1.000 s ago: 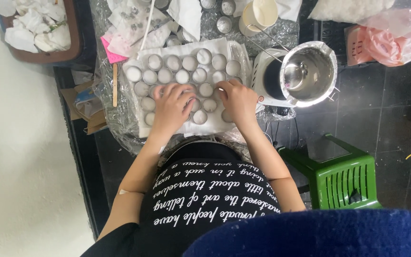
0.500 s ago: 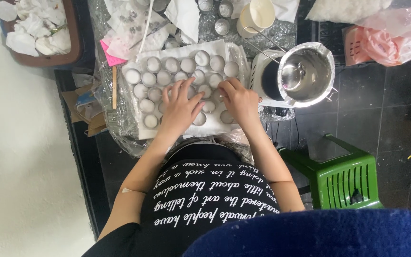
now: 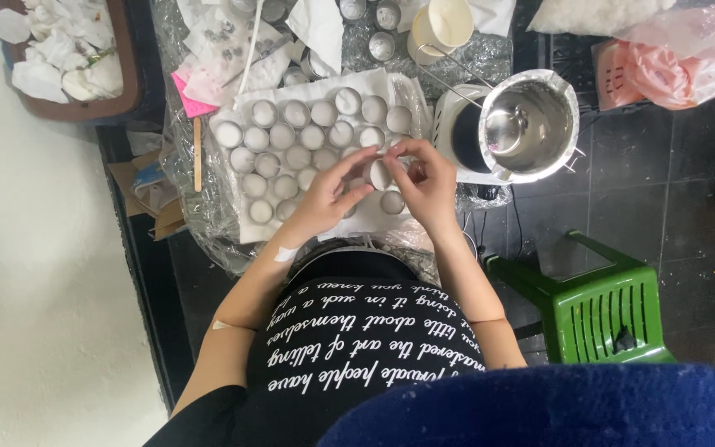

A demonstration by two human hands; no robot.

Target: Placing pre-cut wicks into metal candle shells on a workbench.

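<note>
My left hand (image 3: pixel 324 199) and my right hand (image 3: pixel 429 184) meet just above the table, and together they hold one small round wax-filled metal cup (image 3: pixel 380 175) by their fingertips. Below and to the left, several more such cups (image 3: pixel 291 145) stand in rows on a white paper towel (image 3: pixel 247 230). One cup (image 3: pixel 391 202) sits on the towel just under my right hand. A small plaster is on my left wrist.
A steel pot (image 3: pixel 531 124) sits on a white hot plate (image 3: pixel 450 124) right of the towel. A cream cup (image 3: pixel 444 21), loose tissues, a wooden stick (image 3: pixel 198 153), a brown tray of crumpled paper (image 3: pixel 124 83), a pink bag (image 3: pixel 672 66) and a green stool (image 3: pixel 606 314) surround it.
Both hands lay flat on the rows of cups before. They have risen and come together, with one cup lifted off the towel between their fingertips.
</note>
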